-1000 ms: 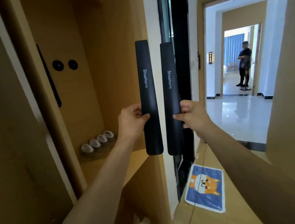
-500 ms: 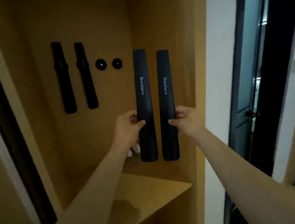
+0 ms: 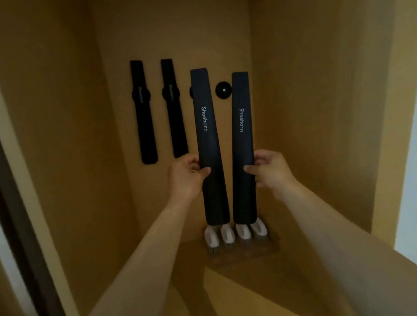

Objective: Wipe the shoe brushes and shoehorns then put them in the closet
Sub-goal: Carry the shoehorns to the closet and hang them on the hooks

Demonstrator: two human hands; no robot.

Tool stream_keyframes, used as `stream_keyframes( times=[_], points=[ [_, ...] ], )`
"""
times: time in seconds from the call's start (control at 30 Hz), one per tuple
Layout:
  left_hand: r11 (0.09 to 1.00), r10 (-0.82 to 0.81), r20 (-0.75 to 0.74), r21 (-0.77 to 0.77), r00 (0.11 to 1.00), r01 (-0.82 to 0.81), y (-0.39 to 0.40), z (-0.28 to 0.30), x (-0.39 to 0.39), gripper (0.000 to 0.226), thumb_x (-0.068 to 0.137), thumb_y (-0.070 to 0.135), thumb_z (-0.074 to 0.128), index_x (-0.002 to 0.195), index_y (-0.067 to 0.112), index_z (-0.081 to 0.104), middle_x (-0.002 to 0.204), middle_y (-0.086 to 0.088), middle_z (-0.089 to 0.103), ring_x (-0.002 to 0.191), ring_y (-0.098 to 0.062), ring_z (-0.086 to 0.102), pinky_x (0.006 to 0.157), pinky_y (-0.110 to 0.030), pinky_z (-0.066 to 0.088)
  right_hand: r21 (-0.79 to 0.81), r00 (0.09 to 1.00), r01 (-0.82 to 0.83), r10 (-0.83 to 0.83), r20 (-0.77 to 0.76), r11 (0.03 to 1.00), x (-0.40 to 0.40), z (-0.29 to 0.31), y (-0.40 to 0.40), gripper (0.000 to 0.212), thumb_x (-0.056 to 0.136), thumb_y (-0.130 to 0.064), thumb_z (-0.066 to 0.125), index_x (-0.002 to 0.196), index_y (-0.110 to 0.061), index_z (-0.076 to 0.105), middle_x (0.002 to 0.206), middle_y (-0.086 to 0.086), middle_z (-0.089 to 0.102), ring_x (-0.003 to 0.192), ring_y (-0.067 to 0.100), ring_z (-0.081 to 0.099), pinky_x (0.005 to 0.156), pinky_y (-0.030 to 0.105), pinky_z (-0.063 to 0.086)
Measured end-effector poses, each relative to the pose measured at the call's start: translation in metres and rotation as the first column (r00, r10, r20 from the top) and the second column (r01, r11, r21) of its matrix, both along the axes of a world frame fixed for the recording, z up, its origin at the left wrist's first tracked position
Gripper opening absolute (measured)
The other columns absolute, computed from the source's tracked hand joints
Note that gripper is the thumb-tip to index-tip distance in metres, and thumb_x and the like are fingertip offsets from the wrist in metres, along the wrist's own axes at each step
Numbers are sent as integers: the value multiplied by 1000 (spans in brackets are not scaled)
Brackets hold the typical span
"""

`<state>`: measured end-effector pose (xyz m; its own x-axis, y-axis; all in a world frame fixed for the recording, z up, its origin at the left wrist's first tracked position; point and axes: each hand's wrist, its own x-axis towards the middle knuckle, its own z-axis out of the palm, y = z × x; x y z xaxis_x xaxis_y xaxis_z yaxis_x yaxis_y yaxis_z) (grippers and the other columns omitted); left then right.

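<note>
Item: 2 shoehorns, upright inside the closet. Left hand (image 3: pixel 187 177) is pinching the left shoehorn (image 3: pixel 208 144); right hand (image 3: pixel 268 168) is pinching the right shoehorn (image 3: pixel 242 148), both before the mount (image 3: pixel 223 90). Advice: line each top squarely against its mount before releasing.

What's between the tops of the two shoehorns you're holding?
In the head view, a round black wall mount shows between the left shoehorn and right shoehorn, on the closet wall behind them.

Home entryway closet: wood-panel niche (image 3: pixel 299 95) w/ shoehorns (image 3: pixel 144 113) hung on round wall mounts (image 3: pixel 223 90), row of white shoe brushes (image 3: pixel 235 234) on shelf (image 3: pixel 269 293) at the back wall.
</note>
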<state>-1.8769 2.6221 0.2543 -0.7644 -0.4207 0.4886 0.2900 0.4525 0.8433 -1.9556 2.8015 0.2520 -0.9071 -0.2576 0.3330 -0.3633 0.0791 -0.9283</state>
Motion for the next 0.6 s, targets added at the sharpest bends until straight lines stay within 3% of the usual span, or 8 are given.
stream_keyframes(
  times=[0.17,0.27,0.33,0.47,0.6],
  points=[
    [1000,18,-49,-9,999,-18,-23,8,-58,11,84,5,73,90,13,68,88,-8,69,85,-25,69,77,-52,59,-16,999,22,-21,38,1000,-57,16,-17,22,93,-3,64,96,-25,61,91,-8,64,79,5,61,57,22,46],
    [999,39,-65,-20,997,-41,-36,12,-88,10,84,5,72,85,15,70,85,-8,70,85,-26,69,77,-52,59,5,998,48,-48,29,999,-87,22,-26,22,93,1,62,90,-21,62,86,-5,64,79,13,62,55,25,48],
    [998,62,-57,-15,996,-63,-43,14,-107,6,85,5,71,83,12,70,84,-12,70,86,-30,69,77,-53,58,21,999,42,-42,22,999,-105,24,-32,17,93,3,61,98,-13,64,91,2,65,83,18,62,56,27,49],
    [992,125,-61,-27,990,-127,-55,19,-138,2,85,7,71,84,9,71,82,-13,71,84,-30,69,75,-52,59,26,999,17,-18,36,1000,-141,29,-48,21,93,6,59,111,-4,66,102,11,65,92,26,62,70,37,54],
    [982,189,-47,14,981,-188,-64,28,-165,4,84,7,72,86,10,72,85,-13,72,84,-30,70,75,-52,59,8,997,-11,10,76,1000,-170,32,-62,22,92,8,61,106,-8,63,105,12,65,104,35,65,91,55,54]
  ],
)
